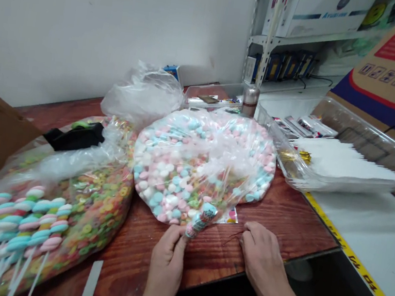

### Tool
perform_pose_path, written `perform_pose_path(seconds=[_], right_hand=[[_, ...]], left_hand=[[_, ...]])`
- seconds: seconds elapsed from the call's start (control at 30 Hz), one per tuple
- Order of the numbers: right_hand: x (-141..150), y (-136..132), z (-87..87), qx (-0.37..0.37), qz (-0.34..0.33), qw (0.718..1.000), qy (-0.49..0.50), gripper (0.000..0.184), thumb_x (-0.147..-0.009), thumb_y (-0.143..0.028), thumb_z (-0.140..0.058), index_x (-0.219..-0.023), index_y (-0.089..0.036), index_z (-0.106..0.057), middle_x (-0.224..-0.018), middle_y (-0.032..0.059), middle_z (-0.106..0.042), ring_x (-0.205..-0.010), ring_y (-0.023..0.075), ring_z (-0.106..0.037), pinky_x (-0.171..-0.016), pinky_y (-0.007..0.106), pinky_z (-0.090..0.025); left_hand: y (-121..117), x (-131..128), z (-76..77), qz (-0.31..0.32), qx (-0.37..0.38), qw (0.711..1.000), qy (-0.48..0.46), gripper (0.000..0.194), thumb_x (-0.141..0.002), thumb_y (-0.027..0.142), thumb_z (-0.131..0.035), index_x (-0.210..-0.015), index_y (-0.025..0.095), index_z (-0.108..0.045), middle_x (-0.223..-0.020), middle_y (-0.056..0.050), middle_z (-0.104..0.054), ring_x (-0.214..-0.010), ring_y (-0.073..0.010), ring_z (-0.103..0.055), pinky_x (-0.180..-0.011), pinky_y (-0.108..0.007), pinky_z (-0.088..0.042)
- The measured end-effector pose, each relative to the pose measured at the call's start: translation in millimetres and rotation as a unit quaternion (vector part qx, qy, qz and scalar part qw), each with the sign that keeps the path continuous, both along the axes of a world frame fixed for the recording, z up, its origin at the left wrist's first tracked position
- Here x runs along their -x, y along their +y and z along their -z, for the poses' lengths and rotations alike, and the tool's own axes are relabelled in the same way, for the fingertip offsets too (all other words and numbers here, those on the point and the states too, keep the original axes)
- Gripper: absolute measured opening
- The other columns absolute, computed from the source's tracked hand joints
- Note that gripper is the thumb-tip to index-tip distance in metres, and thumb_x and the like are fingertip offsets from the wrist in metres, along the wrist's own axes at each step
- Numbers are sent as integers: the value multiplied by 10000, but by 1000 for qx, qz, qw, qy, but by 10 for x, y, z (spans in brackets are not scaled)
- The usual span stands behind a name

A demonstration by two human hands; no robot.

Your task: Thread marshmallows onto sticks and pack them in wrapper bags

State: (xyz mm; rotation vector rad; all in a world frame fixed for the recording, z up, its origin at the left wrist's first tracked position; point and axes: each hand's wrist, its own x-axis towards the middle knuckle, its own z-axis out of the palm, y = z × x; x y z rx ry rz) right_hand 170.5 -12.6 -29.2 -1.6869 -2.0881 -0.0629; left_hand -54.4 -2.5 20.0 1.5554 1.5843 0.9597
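My left hand [166, 256] is closed round the bottom of a small cone-shaped candy packet [201, 219] with a patterned wrapper, held just in front of a big clear bag of pink, blue and white marshmallows [203, 161]. My right hand [259, 252] rests on the red-brown wooden table [282, 223], fingertips pinched on a thin dark twist tie [234, 235]. Both hands are near the table's front edge.
At the left lies a clear bag of coloured ring sweets [101, 203] with twisted marshmallow sticks [13, 230] in front. A clear plastic tray [347, 149] with white sticks and gold ties stands at the right. A metal canister [250, 100], cardboard boxes and shelving are behind.
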Motion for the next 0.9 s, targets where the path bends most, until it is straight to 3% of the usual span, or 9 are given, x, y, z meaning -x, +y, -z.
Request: perform_pose_path(seconds=[0.17,0.3,0.43,0.6,0.7,0.8,0.83,0.9], right_hand=[[38,-64,-317,-63,74,994,51,214,-968,-243,-455,-784,-194,-552,-678,34,-596,-591,194,-530,-617,333,-368],[343,-19,-542,-124,6,986,115,193,-958,-194,-501,-768,-194,-535,-608,-2,-547,-550,152,-516,-582,300,-336],[621,32,-473,-128,-39,985,106,269,-958,-134,-473,-701,-186,-531,-584,18,-514,-548,166,-494,-568,323,-305],[656,3,-340,-123,-51,985,112,273,-963,-134,-463,-704,-175,-540,-590,24,-516,-547,168,-488,-561,326,-303],[641,-14,-311,-106,-47,980,160,242,-960,-150,-476,-732,-176,-553,-604,18,-532,-550,162,-511,-565,312,-328],[653,-7,-282,-46,-35,959,277,202,-957,-211,-492,-768,-192,-561,-640,15,-582,-571,159,-563,-571,290,-377],[660,1,-272,-23,-32,950,310,189,-957,-230,-493,-781,-199,-557,-654,12,-603,-573,154,-581,-568,279,-395],[669,25,-254,10,-24,938,345,169,-962,-247,-481,-806,-210,-535,-654,-2,-627,-556,138,-607,-551,251,-432]], left_hand=[[3,-60,7,44,-96,984,146,284,-922,91,-353,-959,192,-616,-923,-58,-566,-867,-186,-559,-806,-297,-452],[13,-219,56,77,-163,954,240,309,-895,41,-377,-1003,207,-614,-827,-42,-573,-771,-189,-568,-721,-299,-471],[21,-334,101,59,-236,940,238,144,-900,115,-474,-964,191,-578,-762,-29,-598,-694,-178,-582,-650,-280,-475],[11,-337,78,68,-271,939,199,311,-886,83,-476,-1168,184,-559,-895,-68,-666,-803,-184,-623,-728,-286,-500],[19,-357,31,52,-191,973,115,248,-894,94,-459,-1021,203,-642,-854,-55,-646,-792,-176,-605,-728,-282,-483],[45,-432,-2,-17,-13,996,-87,126,-874,167,-537,-878,186,-661,-780,-37,-624,-723,-154,-577,-677,-260,-459],[54,-465,-4,-42,53,981,-183,83,-859,196,-571,-853,175,-650,-722,-19,-599,-661,-135,-547,-631,-242,-441],[71,-530,4,-69,159,911,-373,81,-831,237,-620,-830,156,-620,-620,23,-520,-553,-90,-451,-553,-203,-386]])
